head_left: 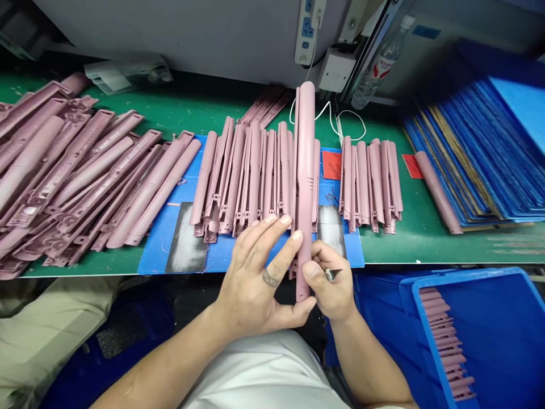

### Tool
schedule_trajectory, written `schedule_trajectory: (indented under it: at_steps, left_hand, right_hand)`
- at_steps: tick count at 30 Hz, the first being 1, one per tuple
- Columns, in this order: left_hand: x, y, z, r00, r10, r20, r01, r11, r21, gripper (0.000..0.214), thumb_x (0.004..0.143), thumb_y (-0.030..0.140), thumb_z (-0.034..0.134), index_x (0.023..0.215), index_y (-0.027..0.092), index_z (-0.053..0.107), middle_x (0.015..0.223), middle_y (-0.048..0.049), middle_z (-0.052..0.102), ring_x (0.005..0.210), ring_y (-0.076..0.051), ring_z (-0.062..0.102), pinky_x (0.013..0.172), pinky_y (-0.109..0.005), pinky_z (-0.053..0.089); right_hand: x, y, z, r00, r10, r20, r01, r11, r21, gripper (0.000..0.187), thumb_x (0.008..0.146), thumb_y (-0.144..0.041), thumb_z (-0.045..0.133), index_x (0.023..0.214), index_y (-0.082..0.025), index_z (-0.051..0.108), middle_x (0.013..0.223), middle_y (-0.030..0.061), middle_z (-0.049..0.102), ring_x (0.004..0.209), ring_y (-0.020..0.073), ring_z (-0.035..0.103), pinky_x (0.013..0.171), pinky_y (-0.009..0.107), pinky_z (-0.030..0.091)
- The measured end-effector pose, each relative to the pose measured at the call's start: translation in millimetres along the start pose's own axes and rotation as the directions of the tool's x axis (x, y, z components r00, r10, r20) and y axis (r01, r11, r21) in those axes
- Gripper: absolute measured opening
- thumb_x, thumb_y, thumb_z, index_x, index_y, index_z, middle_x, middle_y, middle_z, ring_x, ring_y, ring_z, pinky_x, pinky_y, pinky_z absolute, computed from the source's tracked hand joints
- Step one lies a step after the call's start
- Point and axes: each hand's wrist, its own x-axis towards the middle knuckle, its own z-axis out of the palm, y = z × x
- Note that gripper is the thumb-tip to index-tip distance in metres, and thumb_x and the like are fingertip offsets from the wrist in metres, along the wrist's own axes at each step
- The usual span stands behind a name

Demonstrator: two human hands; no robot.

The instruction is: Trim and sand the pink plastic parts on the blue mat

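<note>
A long pink plastic housing (305, 182) stands nearly upright above the bench edge. My left hand (255, 278) grips its lower end, with the fingers across it and the thumb beneath. My right hand (330, 287) pinches a small metal-bladed trimming knife (333, 275) against the housing's lower part, and the fingers hide most of the knife. Behind the hands, rows of similar pink housings (247, 176) lie on a blue corrugated plastic sheet (179, 250).
Heaped pink parts (72, 165) cover the bench's green mat (426, 244) at left. Another group (370, 182) lies right of the hands, with stacked blue sheets (477, 153) beyond. A blue crate (481, 335) holds pink parts at lower right. A power strip (307, 31) and bottle (377, 65) stand behind.
</note>
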Motion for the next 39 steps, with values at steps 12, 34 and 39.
schedule_trajectory:
  at_steps: [12, 34, 39]
  left_hand:
    - [-2, -1, -6.8, 0.99, 0.017, -0.138, -0.027, 0.997, -0.072, 0.06, 0.101, 0.062, 0.071, 0.144, 0.021, 0.066, 0.138, -0.0185, 0.073, 0.138, -0.033, 0.067, 0.121, -0.053, 0.054]
    - [93, -20, 1.7, 0.492, -0.784, 0.378, 0.52, -0.084, -0.85, 0.053, 0.095, 0.072, 0.073, 0.104, 0.02, 0.072, 0.066, 0.0025, 0.063, 0.05, -0.011, 0.057, 0.044, -0.024, 0.043]
    - [90, -20, 3.1, 0.504, -0.781, 0.368, 0.52, -0.066, -0.852, 0.052, 0.096, 0.071, 0.073, 0.102, 0.02, 0.073, 0.066, 0.0021, 0.063, 0.049, -0.011, 0.053, 0.046, -0.026, 0.042]
  right_hand:
    - [-1, 3, -1, 0.999, 0.033, 0.004, -0.033, 0.996, 0.082, 0.035, 0.104, -0.057, 0.073, 0.095, -0.023, 0.068, 0.067, 0.0002, 0.068, 0.052, 0.0146, 0.054, 0.052, 0.029, 0.045]
    - [14, -38, -23, 0.941, -0.264, 0.212, 0.338, 0.708, -0.619, 0.02, 0.116, -0.032, 0.051, 0.12, -0.024, 0.069, 0.096, 0.0047, 0.075, 0.083, 0.0195, 0.068, 0.079, 0.034, 0.054]
    - [33, -50, -12, 0.755, -0.521, 0.397, 0.589, 0.274, -0.761, 0.018, 0.108, -0.013, 0.064, 0.123, -0.021, 0.07, 0.101, 0.0067, 0.081, 0.085, 0.0211, 0.071, 0.082, 0.036, 0.053]
